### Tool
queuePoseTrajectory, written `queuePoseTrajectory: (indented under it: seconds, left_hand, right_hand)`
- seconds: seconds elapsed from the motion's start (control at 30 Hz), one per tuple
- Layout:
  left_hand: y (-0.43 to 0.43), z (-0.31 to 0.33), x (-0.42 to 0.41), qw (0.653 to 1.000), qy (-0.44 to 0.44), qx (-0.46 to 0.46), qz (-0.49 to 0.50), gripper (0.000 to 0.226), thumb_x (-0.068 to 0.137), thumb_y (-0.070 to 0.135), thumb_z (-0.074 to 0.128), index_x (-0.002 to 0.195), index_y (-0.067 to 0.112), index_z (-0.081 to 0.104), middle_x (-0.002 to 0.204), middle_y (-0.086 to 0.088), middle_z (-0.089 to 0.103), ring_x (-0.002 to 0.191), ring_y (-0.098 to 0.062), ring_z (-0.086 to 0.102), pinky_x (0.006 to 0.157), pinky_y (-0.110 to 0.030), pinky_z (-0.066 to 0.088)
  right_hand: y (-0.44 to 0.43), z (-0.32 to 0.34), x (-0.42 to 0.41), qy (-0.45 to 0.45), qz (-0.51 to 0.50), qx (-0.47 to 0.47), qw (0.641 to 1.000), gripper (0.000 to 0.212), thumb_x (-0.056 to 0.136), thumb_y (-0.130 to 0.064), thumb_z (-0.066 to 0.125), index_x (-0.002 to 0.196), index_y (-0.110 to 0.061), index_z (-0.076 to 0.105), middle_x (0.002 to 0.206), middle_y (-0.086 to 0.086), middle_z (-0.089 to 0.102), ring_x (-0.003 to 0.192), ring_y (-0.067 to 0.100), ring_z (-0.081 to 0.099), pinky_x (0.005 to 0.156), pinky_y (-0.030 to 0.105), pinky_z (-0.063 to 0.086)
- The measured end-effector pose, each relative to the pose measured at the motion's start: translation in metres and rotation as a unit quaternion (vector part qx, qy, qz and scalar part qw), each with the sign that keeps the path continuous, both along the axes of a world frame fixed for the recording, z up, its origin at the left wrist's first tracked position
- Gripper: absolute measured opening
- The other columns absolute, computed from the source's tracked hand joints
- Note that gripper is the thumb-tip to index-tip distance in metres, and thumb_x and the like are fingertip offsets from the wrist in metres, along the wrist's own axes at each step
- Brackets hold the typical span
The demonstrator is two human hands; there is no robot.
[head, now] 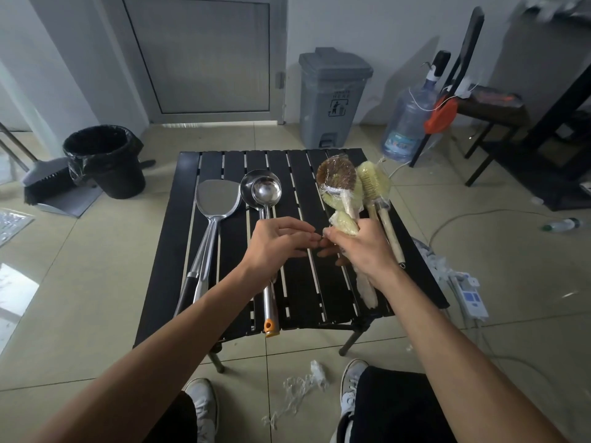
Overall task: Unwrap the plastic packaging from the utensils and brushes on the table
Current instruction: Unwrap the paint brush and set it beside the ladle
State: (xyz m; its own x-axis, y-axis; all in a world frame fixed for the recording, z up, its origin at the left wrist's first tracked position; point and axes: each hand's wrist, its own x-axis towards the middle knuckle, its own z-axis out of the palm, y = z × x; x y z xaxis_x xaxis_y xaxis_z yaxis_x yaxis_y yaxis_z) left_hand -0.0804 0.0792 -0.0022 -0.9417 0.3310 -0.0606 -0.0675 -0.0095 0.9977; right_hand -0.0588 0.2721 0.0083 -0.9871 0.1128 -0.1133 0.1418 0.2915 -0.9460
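Clear film still binds the brush bundle (343, 193), held upright at 3 o'clock over the black slatted table (297, 282) by the right hand (361, 247), closed around its handles. Left hand (276, 243), fingers pinched narrow, picks at the wrap edge. Step: likely finding a loose end; next, peel and unwind. Spatula (212, 215) and ladles (260, 193), 10 to 12 o'clock, appear bare. Discarded wrap (303, 388) lies on the floor at 6 o'clock. Nothing obstructs.

Background items: a grey pedal bin (334, 97) is standing against the far wall beyond the grip; a black lined wastebasket (104, 161) and dustpan (60, 193) are sitting far left of it; a water jug (407, 123) is resting far right; a power strip (470, 294) is lying on the floor.
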Motion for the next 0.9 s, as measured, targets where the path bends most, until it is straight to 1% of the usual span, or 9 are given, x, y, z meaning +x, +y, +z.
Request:
queuePoseTrajectory:
  seconds: [0.13,0.23,0.37,0.5,0.6,0.7,0.77,0.83,0.9]
  left_hand:
    - [0.0,0.001,-0.004,0.994,0.095,-0.056,0.016,0.016,0.095,0.016,0.076,0.111,0.014,0.079,0.099,0.001,0.081,0.095,-0.013,0.077,0.079,-0.026,0.06]
    - [0.003,0.004,-0.003,0.986,0.153,-0.06,-0.012,0.027,0.09,0.023,0.083,0.116,0.015,0.078,0.102,-0.001,0.079,0.092,-0.016,0.078,0.084,-0.03,0.063]
    - [0.005,0.004,-0.002,0.971,0.208,-0.109,0.035,0.018,0.086,0.027,0.086,0.102,0.027,0.079,0.091,0.011,0.077,0.083,-0.006,0.075,0.072,-0.016,0.056]
    - [0.0,0.008,-0.004,0.965,0.231,-0.118,0.047,0.008,0.09,0.025,0.082,0.092,0.032,0.078,0.089,0.013,0.077,0.084,-0.009,0.074,0.076,-0.025,0.06]
    - [-0.004,0.013,-0.004,0.966,0.221,-0.125,0.045,0.003,0.091,0.022,0.08,0.09,0.025,0.08,0.087,0.008,0.078,0.082,-0.011,0.073,0.078,-0.028,0.06]
    - [-0.006,0.016,-0.004,0.959,0.223,-0.169,0.052,0.004,0.093,0.022,0.078,0.09,0.02,0.078,0.084,0.007,0.077,0.08,-0.007,0.071,0.072,-0.017,0.055]
    - [-0.004,0.018,-0.001,0.952,0.216,-0.21,0.045,0.006,0.096,0.023,0.075,0.093,0.019,0.076,0.085,0.005,0.075,0.08,-0.008,0.07,0.07,-0.016,0.053]
    - [-0.001,0.019,0.001,0.956,0.19,-0.224,0.014,0.008,0.101,0.023,0.069,0.097,0.017,0.073,0.085,0.001,0.074,0.081,-0.013,0.069,0.072,-0.026,0.056]
    - [0.0,0.022,0.003,0.973,0.137,-0.183,-0.025,0.013,0.104,0.023,0.062,0.097,0.017,0.071,0.084,-0.001,0.072,0.079,-0.018,0.067,0.077,-0.035,0.055]
  right_hand:
    - [-0.001,0.003,0.0,-0.007,0.029,-0.04,0.999,0.011,0.095,-0.016,0.072,0.099,-0.006,0.072,0.085,0.006,0.081,0.076,0.022,0.08,0.055,0.022,0.056]
    - [-0.005,0.006,0.002,0.013,0.063,-0.059,0.996,0.017,0.091,-0.02,0.079,0.104,-0.011,0.074,0.085,0.008,0.08,0.074,0.022,0.079,0.058,0.023,0.058]
    - [-0.01,0.006,0.003,0.002,0.095,-0.063,0.993,0.023,0.09,-0.01,0.077,0.113,-0.007,0.07,0.086,0.013,0.079,0.073,0.026,0.077,0.058,0.028,0.054]
    - [-0.012,0.005,0.003,-0.025,0.131,-0.05,0.99,0.014,0.091,-0.004,0.073,0.103,0.002,0.069,0.08,0.01,0.077,0.064,0.02,0.067,0.057,0.028,0.049]
    - [-0.01,0.006,0.002,-0.035,0.134,-0.062,0.988,0.009,0.09,-0.003,0.073,0.097,0.0,0.071,0.077,0.011,0.075,0.06,0.019,0.059,0.052,0.026,0.045]
    - [-0.008,0.005,0.0,-0.05,0.114,-0.064,0.99,0.007,0.089,-0.001,0.071,0.096,-0.003,0.072,0.074,0.012,0.073,0.058,0.016,0.056,0.05,0.025,0.042]
    - [-0.008,0.004,0.0,-0.053,0.091,-0.051,0.993,0.009,0.088,0.001,0.069,0.096,-0.003,0.073,0.073,0.011,0.073,0.057,0.013,0.057,0.049,0.025,0.041]
    - [-0.009,0.004,-0.001,-0.046,0.064,-0.033,0.996,0.012,0.088,0.002,0.067,0.092,-0.006,0.075,0.073,0.011,0.073,0.057,0.013,0.057,0.048,0.025,0.041]
    - [-0.01,0.004,-0.002,-0.03,0.049,0.007,0.998,0.016,0.088,0.001,0.066,0.088,-0.011,0.077,0.073,0.01,0.074,0.058,0.014,0.058,0.049,0.027,0.043]
